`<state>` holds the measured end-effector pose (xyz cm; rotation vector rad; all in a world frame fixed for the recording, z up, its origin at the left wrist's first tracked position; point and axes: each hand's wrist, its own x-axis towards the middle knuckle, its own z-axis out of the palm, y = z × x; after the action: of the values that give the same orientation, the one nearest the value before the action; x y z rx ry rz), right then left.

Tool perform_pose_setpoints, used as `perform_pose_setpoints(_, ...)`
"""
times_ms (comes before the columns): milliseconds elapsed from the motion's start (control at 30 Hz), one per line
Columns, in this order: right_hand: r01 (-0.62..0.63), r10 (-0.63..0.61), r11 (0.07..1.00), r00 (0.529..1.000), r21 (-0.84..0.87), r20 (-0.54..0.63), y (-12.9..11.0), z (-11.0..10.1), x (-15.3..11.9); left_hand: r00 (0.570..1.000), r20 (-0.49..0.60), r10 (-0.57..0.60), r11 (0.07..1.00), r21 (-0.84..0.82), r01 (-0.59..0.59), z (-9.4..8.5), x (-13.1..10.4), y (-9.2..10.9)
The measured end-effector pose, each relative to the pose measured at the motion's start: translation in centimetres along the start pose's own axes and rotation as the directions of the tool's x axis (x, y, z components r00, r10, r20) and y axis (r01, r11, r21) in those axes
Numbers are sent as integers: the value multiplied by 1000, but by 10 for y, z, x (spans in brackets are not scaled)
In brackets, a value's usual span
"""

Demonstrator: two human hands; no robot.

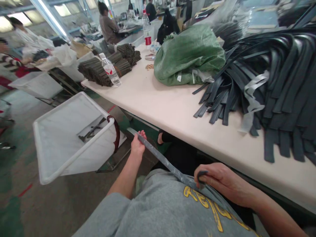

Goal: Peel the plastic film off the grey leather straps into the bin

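Note:
A long flat grey strap (161,159) stretches slantwise across my lap, from one hand to the other. Near its far end my left hand (138,143) is closed around it, palm up, and a short pale tip sticks out beyond the fingers. My right hand (218,177) pinches the strap close to my shirt, with a dark curled piece (202,174) showing between thumb and fingers. Whether that curl is the same strap's end I cannot tell. Many similar black straps (276,98) lie in a large pile on the table to the right.
The pale table (148,98) runs along my front. On it are a green sack (190,56), bundles of dark strips (96,70), a water bottle (110,70) and a red-labelled bottle (146,29). A white bin (61,164) with dark scraps stands left. Other people sit farther back.

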<state>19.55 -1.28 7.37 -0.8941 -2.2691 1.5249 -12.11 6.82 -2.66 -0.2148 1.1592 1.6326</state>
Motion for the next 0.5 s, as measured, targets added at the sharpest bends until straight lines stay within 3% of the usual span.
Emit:
perform_pose_setpoints(67,-24,28,997,998,76,-52,8,0,1,981,135,139,987,65,-148,1,-10,5)
perform_pose_setpoints(100,-24,36,993,994,115,-104,12,-1,4,949,253,188,967,121,-224,2,-18,5)
perform_pose_setpoints(167,18,31,983,965,183,-260,16,-7,11,833,524,178,898,259,-355,1,-37,-1)
perform_pose_setpoints(233,100,14,967,899,234,-438,18,-17,18,709,705,20,819,395,-416,0,-55,-10)
perform_pose_setpoints(367,270,-2,904,779,332,-627,18,-43,21,546,761,-351,668,612,-423,-2,-78,-30)
perform_pose_setpoints(500,449,-81,825,694,343,-715,20,-60,7,419,721,-553,549,693,-468,0,-85,-51)
